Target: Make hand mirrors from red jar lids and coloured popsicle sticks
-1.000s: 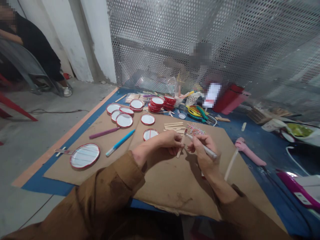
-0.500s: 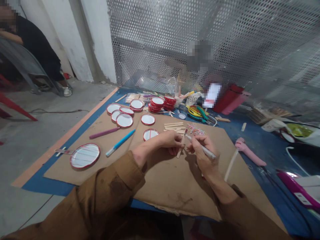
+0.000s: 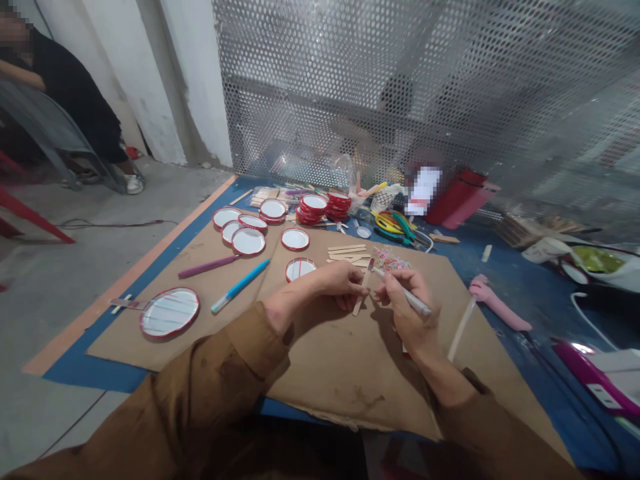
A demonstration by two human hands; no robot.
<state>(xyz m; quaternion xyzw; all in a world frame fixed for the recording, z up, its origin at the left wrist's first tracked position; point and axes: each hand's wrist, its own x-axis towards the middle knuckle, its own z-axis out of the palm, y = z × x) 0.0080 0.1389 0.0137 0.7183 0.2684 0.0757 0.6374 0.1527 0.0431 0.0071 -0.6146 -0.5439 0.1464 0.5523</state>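
Observation:
Between thumb and fingers, my left hand (image 3: 345,283) pinches a wooden craft stick (image 3: 362,299) whose upper end is coloured dark red. My right hand (image 3: 413,303) is closed around a whitish marker pen (image 3: 416,301), its tip close beside the coloured end; whether it touches I cannot tell. Behind my hands lie more plain craft sticks (image 3: 347,249) and a heap of thin coloured bits (image 3: 393,259). A red-rimmed white lid with lines on it (image 3: 300,269) sits partly behind my left wrist. Another lined lid (image 3: 170,313) rests on the left, with a stick joined to its rim.
Cardboard (image 3: 320,380) covers much of the blue table. A blue marker (image 3: 241,285), a purple pen (image 3: 207,267) and stacked red lids (image 3: 311,208) lie around. At right are pliers (image 3: 400,228), a pink glue gun (image 3: 500,307) and a magenta power strip (image 3: 595,380). A person (image 3: 75,93) sits far left.
The marker tip has drawn back slightly from the stick's coloured end, which shows more red now. Both hands keep nearly the same place.

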